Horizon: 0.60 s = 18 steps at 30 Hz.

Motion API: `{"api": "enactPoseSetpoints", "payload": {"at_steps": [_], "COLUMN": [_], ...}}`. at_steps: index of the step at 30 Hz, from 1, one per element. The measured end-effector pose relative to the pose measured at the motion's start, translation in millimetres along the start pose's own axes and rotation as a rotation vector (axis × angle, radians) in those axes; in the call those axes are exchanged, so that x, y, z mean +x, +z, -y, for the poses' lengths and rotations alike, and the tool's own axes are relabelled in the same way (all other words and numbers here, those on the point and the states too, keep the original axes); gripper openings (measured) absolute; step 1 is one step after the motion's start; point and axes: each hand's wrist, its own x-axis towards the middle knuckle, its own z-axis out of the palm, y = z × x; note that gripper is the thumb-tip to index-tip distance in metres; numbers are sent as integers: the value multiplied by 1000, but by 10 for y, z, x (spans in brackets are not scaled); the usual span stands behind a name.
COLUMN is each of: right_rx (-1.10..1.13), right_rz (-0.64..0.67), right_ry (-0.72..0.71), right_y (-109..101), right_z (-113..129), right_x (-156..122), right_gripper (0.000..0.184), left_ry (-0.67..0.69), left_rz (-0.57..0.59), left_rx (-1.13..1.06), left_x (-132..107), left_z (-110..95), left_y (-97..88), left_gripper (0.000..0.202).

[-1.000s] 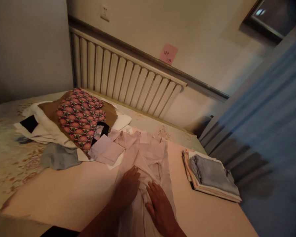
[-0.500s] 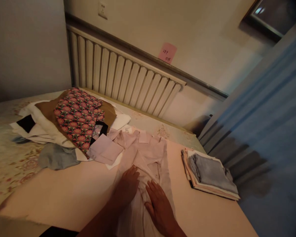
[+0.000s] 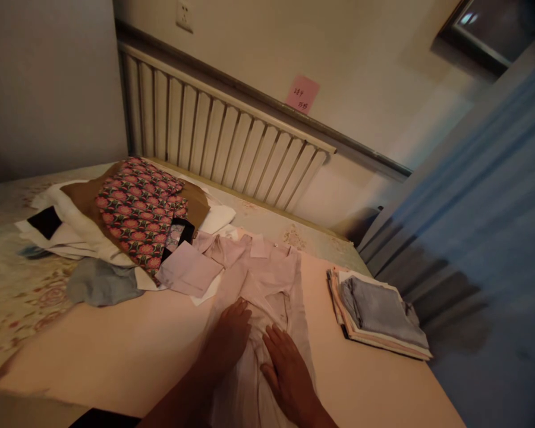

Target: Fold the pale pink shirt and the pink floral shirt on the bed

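A pale pinkish-lilac garment (image 3: 271,264) with sleeves lies spread lengthwise in the middle, loosely creased around its centre. On its left part rests my left hand (image 3: 229,333), the fingers stretched forward with their tips on the cloth. My right hand (image 3: 288,371) lies flat on the right part, fingers extended and thumb apart. Neither hand visibly grips the fabric. One sleeve of the garment reaches left, where a lilac folded square (image 3: 189,270) lies at the edge of a clothes pile. My forearms hide some of the garment's lower part.
A heap of clothes holds a flowered dark-and-pink piece (image 3: 138,208) and a grey piece (image 3: 104,282). Folded clothes (image 3: 381,312) are stacked at right. Beneath is a peach-coloured sheet (image 3: 129,345). A radiator (image 3: 218,131) lines the wall; a blue curtain (image 3: 485,255) hangs right.
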Motion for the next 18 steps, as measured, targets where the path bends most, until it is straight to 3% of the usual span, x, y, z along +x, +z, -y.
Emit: {"api": "enactPoseSetpoints", "payload": {"at_steps": [18], "right_rx": [-5], "right_rz": [-16], "right_ry": [-16], "right_y": [8], "right_z": [-17], "right_x": [-2], "right_gripper": [59], "left_ry": [8], "left_rz": [10], "left_rx": [11], "left_x": [4], "left_z": [-10], "left_y": [-20], "left_gripper": [35]}}
